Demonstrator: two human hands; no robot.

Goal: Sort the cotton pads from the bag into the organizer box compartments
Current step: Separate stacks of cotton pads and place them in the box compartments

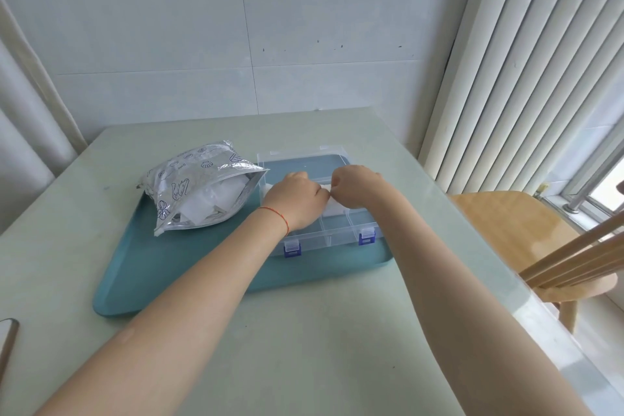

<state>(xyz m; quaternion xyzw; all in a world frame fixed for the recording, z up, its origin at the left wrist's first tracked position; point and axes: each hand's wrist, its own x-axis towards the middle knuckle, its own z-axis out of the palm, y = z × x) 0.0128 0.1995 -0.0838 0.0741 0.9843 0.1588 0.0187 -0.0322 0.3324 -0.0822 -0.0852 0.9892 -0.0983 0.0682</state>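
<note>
Your left hand (297, 199) and right hand (354, 189) meet over the clear organizer box (337, 230), fingers curled, together pinching white cotton pads (332, 204) above its far compartments. The box lies open on the teal tray (202, 267), lid at 12 o'clock. The silver bag (196, 186) lies at 9 o'clock of the box, mouth open, more pads inside.
</note>
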